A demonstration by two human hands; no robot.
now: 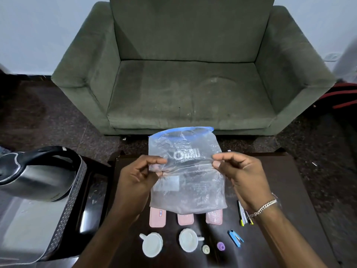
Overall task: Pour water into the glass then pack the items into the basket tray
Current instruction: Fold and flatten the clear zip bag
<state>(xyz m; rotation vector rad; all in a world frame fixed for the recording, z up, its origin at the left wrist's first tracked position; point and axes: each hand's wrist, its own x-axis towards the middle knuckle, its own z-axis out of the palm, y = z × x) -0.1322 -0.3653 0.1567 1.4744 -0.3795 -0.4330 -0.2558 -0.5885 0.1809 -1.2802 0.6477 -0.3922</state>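
Observation:
Both hands hold a clear zip bag [188, 182] with a blue seal strip above a dark low table [286, 182]. My left hand [139, 176] pinches the bag's left edge and my right hand [239, 173] pinches its right edge. Under the bag lie three pink flat items [157, 219]. Nearer me sit two small white cups [152, 244] [188, 239], a small pale cap [206, 249] and a purple cap [220, 246]. A steel kettle [36, 176] stands on a perforated metal basket tray [77, 192] at the left.
A blue clip [235, 237] and pens [243, 215] lie on the table's right part, partly under my right wrist. A green armchair [189, 74] stands just beyond the table. Dark speckled floor surrounds it.

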